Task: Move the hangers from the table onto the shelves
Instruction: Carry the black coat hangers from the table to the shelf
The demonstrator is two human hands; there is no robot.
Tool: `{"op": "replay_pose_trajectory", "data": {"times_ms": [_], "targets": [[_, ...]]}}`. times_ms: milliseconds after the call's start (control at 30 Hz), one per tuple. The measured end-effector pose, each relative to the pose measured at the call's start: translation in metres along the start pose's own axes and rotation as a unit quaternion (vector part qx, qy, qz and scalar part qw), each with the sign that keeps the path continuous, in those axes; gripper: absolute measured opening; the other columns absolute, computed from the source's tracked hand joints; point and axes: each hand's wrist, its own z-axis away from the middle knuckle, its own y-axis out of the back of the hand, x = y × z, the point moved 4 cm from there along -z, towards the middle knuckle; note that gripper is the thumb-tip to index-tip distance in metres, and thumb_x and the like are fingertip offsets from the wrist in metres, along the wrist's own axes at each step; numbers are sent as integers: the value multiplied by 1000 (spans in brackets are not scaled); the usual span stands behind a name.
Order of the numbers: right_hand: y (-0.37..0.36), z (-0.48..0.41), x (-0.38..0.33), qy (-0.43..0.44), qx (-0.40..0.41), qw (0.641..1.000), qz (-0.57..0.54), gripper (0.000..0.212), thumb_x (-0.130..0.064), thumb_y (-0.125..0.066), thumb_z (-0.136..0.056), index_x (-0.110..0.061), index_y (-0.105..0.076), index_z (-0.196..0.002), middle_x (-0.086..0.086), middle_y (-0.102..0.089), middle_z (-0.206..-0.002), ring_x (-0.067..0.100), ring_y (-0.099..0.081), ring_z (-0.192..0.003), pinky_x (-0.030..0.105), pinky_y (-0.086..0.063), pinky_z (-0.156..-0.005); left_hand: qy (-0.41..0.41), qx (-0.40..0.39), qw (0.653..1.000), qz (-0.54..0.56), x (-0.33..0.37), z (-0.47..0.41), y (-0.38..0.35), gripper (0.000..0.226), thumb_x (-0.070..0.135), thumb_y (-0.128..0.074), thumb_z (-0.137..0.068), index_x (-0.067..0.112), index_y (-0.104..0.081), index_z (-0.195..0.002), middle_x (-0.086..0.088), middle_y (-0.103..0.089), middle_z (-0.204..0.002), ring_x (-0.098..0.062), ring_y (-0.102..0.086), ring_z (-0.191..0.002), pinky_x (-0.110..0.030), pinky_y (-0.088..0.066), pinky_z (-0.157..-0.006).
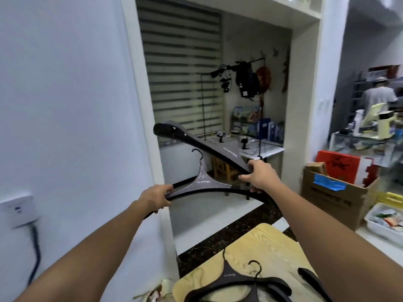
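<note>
Now | left grip (156, 198) clenches flat dark-brown hanger (202, 184), axis level | right grip (259, 177) clenches second dark hanger (196, 142), slanting up-left

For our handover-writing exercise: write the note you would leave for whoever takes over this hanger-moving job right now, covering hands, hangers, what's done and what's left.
Left hand: grips one end of the first hanger, hook upward.
Right hand: grips the second hanger, tilted up to the left.
Both hangers are in the air beyond the wooden table.
Done: two hangers are off the table; none seen on a shelf.
Left: shelve both, then the table hangers, at least two.
</note>
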Motion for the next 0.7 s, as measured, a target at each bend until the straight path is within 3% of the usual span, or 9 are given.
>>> {"op": "replay_pose_trajectory", "data": {"times_ms": [67, 200, 400, 533, 633, 700], "targets": [[-14, 8, -11, 15, -24, 999, -21, 28, -30, -67, -89, -15, -53, -108, 10, -67, -94, 24, -68, -56, 30, -53, -48, 34, -6, 999, -4, -17, 26, 2, 12, 16, -57, -80, 25, -51, -85, -3, -63, -79, -24, -67, -66, -25, -53, -51], [-39, 17, -37, 46, -58, 996, -41, 22, -29, -69, -88, -16, -54, -96, 12, -67, -93, 24, -62, -49, 28, -52, -44, 91, 0, 996, -22, -49, 70, 12, 11, 17, -57, -80, 25, -53, -87, 3, -60, -72, -14, -57, -49, -21, -45, -46], [-77, 27, -80, 109, -91, 989, -51, 15, -24, -69, -86, -16, -62, -96, 13, -68, -88, 28, -63, -50, 41, -60, -53, 172, 20, 983, -51, -95, 134, 35, 12, 18, -58, -82, 27, -55, -89, 6, -57, -67, -8, -53, -41, -20, -45, -47], [-99, 40, -110, 144, -108, 983, -39, 10, -24, -69, -84, -19, -63, -91, 7, -64, -73, 27, -64, -57, 46, -60, -65, 220, 27, 973, -60, -127, 177, 47, 15, 17, -59, -81, 24, -59, -95, 3, -58, -69, -11, -55, -44, -19, -43, -42], [-112, 61, -130, 162, -122, 979, -26, 12, -26, -69, -83, -19, -63, -92, 9, -66, -84, 30, -67, -71, 45, -60, -72, 251, 30, 965, -73, -141, 215, 51, 14, 19, -59, -83, 25, -58, -96, 1, -59, -76, -8, -54, -45, -20, -45, -45], [-119, 83, -140, 176, -132, 975, -19, 12, -25, -68, -83, -18, -64, -92, 9, -67, -84, 27, -64, -63, 41, -60, -70, 268, 29, 960, -70, -146, 244, 50, 13, 20, -59, -84, 26, -58, -95, 0, -58, -79, -10, -55, -49, -25, -51, -53]]}}
